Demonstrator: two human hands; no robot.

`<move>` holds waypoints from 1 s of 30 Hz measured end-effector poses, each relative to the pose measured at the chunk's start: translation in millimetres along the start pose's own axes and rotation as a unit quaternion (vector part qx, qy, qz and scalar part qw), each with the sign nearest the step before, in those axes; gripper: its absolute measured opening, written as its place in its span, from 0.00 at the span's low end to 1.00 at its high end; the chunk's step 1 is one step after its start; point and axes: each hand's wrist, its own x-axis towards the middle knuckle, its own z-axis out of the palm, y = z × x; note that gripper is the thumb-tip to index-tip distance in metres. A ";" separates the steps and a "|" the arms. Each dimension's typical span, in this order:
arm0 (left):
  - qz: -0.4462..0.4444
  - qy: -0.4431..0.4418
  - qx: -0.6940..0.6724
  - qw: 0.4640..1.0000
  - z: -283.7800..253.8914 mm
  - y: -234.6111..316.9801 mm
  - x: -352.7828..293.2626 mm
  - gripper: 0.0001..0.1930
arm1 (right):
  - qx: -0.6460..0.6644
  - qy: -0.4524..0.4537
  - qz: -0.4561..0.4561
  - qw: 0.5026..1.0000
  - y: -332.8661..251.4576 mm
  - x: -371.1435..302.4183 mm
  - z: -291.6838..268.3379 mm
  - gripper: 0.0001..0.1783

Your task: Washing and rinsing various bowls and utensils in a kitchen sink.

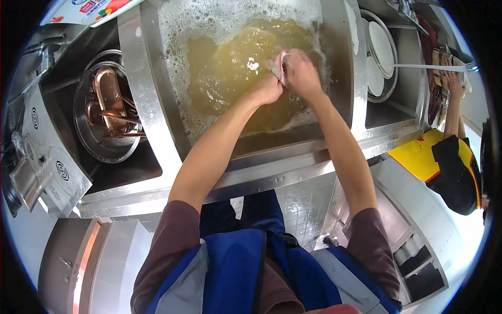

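Above the cloudy, foam-edged water in the middle sink [342, 104], my two hands meet. My left hand [269, 88] is closed against the lower end of a small, wet, whitish cloth [281, 68] with a reddish edge. Round its right side curl the fingers of my right hand [301, 70], also closed. The cloth is bunched up and mostly covered by my hands, so its full shape is hidden. Anything under the murky water cannot be made out.
In the left basin, a round metal bowl [86, 138] holds copper-coloured dishes [109, 94] and utensils. White plates [380, 44] stand in a metal bowl in the right basin. A co-worker in a yellow and black top [418, 157] works at the far right. A tap [47, 55] is far left.
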 end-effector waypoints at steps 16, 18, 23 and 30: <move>-0.146 -0.172 0.134 0.965 -12.3 17.1 4.0 0.10 | 0.257 -0.063 0.180 0.947 48.1 -4.1 7.2 0.24; -0.128 -0.212 0.185 0.951 -18.3 14.2 -1.2 0.12 | 0.166 -0.056 0.178 0.968 43.8 3.4 -6.3 0.25; -0.108 -0.143 0.133 0.975 -11.1 2.9 9.0 0.15 | 0.053 0.100 0.180 0.977 19.9 10.3 -13.5 0.26; -0.199 -0.077 0.027 0.977 -19.5 -10.0 17.7 0.14 | 0.210 0.083 0.020 0.974 -4.5 14.1 -17.9 0.28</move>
